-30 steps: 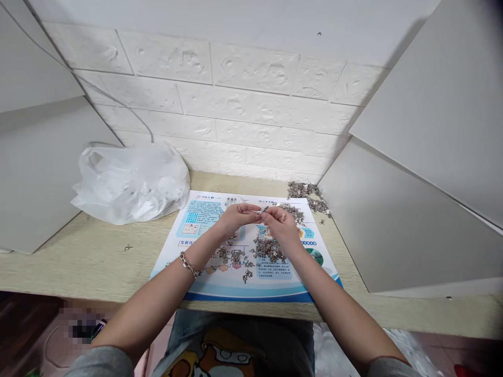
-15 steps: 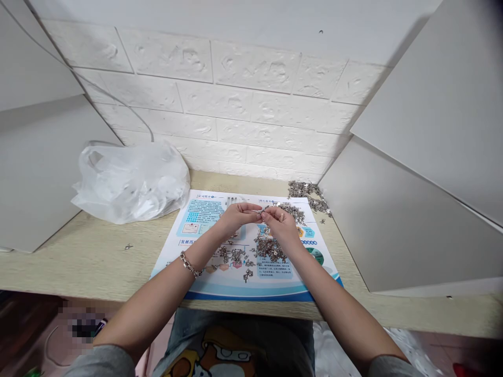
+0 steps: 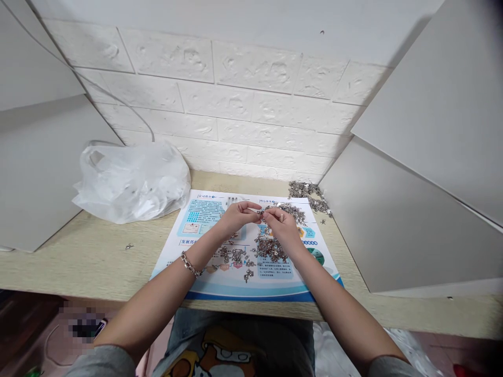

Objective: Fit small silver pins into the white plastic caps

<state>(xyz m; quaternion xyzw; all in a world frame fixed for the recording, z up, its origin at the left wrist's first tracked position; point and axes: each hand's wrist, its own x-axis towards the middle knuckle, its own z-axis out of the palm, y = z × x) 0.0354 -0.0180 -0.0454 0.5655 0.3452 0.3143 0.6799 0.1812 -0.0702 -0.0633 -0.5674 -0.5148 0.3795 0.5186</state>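
My left hand (image 3: 239,217) and my right hand (image 3: 281,222) meet fingertip to fingertip above a printed sheet (image 3: 220,285). Between them is a small silvery metal part (image 3: 260,212), pinched by thumb and fingers on both sides; its exact shape is mostly covered. Below my right hand lies a heap of small metal parts (image 3: 270,248), and another heap (image 3: 291,211) is just behind that hand. Under my left wrist, a smaller group of the same parts (image 3: 237,255) is scattered on the sheet. A chain bracelet (image 3: 190,265) circles my left wrist.
A white plastic bag (image 3: 137,183) sits at the back left of the wooden table (image 3: 98,272). More metal parts (image 3: 308,196) lie at the back right by a grey panel (image 3: 408,225). One stray part (image 3: 129,246) rests at left. A white brick-pattern wall (image 3: 231,110) closes the back.
My fingertips have shifted slightly around the small metal part, with the left index finger raised a little. Both arms and the heaps look the same.
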